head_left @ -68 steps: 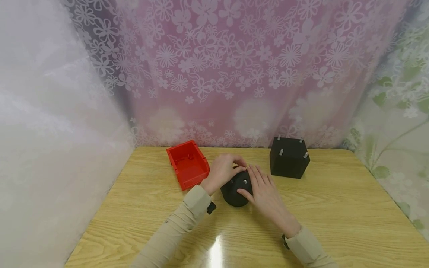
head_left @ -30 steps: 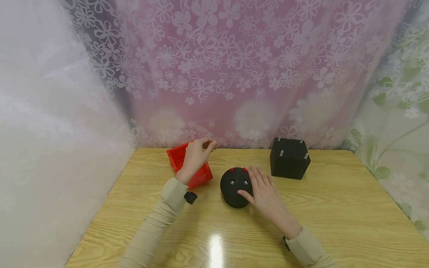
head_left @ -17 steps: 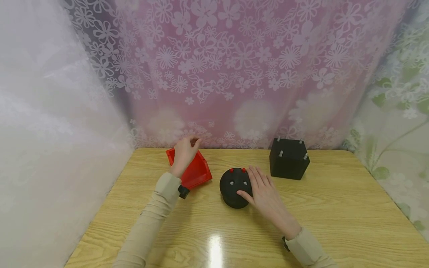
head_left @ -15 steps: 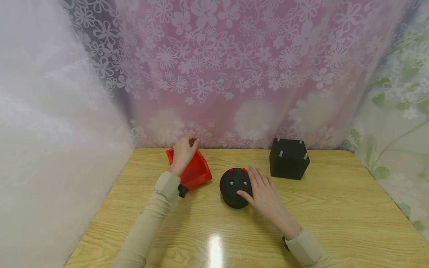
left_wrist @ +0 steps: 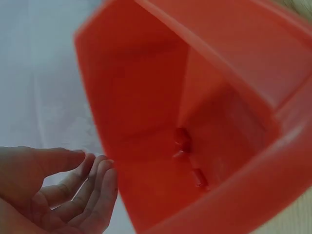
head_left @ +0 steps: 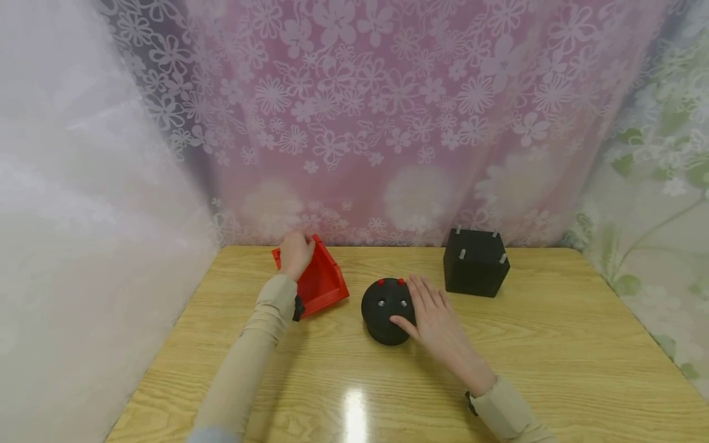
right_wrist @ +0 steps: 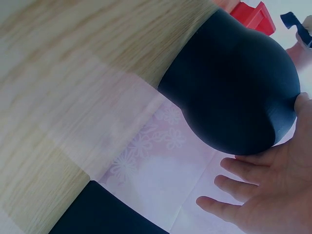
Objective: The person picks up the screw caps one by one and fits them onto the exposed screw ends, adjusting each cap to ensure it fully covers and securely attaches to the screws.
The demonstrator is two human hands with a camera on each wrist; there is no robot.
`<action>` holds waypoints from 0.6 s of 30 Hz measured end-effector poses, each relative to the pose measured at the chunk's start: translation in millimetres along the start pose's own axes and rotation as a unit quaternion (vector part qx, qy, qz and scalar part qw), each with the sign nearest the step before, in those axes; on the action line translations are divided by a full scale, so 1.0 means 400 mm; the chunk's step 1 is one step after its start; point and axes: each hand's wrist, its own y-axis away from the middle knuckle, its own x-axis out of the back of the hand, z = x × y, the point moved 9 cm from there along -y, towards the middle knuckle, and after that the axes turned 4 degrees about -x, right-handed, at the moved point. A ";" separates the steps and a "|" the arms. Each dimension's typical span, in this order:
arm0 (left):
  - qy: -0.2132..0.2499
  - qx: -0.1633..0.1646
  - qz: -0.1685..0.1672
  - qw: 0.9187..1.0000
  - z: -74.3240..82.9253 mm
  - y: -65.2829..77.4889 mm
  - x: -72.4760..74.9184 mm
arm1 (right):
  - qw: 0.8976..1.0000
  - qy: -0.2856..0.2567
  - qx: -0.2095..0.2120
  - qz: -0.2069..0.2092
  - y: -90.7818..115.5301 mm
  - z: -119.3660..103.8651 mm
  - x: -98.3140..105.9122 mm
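My left hand (head_left: pixel 296 255) is over the back left part of a red plastic bin (head_left: pixel 321 283). In the left wrist view its fingers (left_wrist: pixel 100 195) are loosely bent with nothing between them and thumb, close to the bin's edge. Small red pieces (left_wrist: pixel 183 141) lie inside the bin. Mid-table stands a black rounded object (head_left: pixel 382 320); two red caps (head_left: pixel 401 282) sit along the back of its top, and two bare metal studs (head_left: pixel 381 303) show in front of them. My right hand (head_left: pixel 440 323) rests against its right side, fingers straight, thumb on the top.
A black block (head_left: pixel 476 271) with several upright metal studs stands at the back right of the wooden table (head_left: pixel 526 357). Behind the table hangs a pink floral curtain (head_left: pixel 388 123). A pale sheet (head_left: pixel 100 184) borders the left side.
My left hand has left the black object's top, where two red caps now show, and moved left and down to the red bin. The right hand has stayed in place.
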 end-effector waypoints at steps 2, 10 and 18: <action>-0.012 0.010 -0.015 1.000 -0.017 -0.012 -0.021 | 1.000 0.002 -0.003 -0.005 0.000 0.002 -0.001; -0.072 0.032 -0.058 0.995 -0.062 -0.035 -0.093 | 0.999 -0.003 -0.015 -0.033 0.000 0.008 -0.009; -0.100 0.055 -0.094 0.989 -0.085 -0.036 -0.139 | 0.999 0.000 -0.014 -0.029 0.001 0.012 -0.013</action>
